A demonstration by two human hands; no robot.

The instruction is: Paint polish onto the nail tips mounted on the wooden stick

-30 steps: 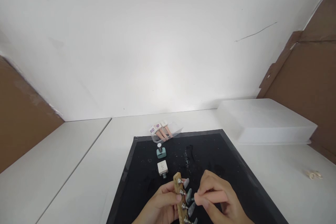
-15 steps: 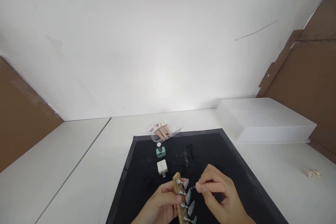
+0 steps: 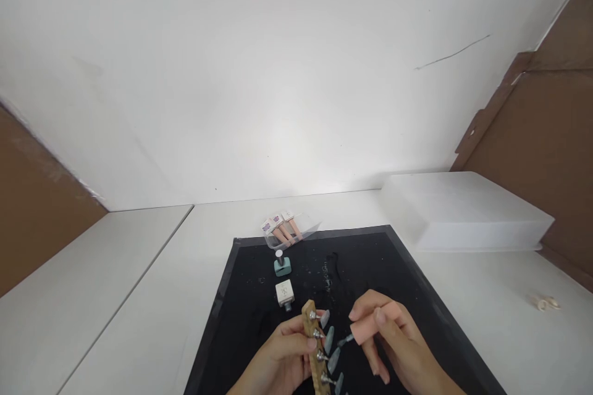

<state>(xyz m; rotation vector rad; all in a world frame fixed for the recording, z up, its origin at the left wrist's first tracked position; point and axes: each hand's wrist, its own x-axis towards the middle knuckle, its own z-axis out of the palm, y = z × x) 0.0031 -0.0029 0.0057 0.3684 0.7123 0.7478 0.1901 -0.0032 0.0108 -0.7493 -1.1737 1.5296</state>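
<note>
My left hand [image 3: 282,361] grips a narrow wooden strip [image 3: 314,345] that carries several pale blue-grey nail tips [image 3: 330,340] on metal clips along its right side. My right hand [image 3: 393,345] holds a pink brush cap [image 3: 368,327] whose small dark brush [image 3: 345,340] points left at the nail tips, just short of touching them. Both hands hover low over a black mat [image 3: 370,271] at the bottom of the view.
On the mat stand a teal polish bottle [image 3: 282,266] and a white bottle [image 3: 285,294]. A clear packet with pink-handled items [image 3: 285,230] lies at the mat's far edge. A white box [image 3: 463,210] sits at the right, a small pale object [image 3: 545,303] beyond it.
My right hand has drawn the pink cap slightly back to the right and tilted it, exposing the brush tip. The left hand and the strip shifted a little lower.
</note>
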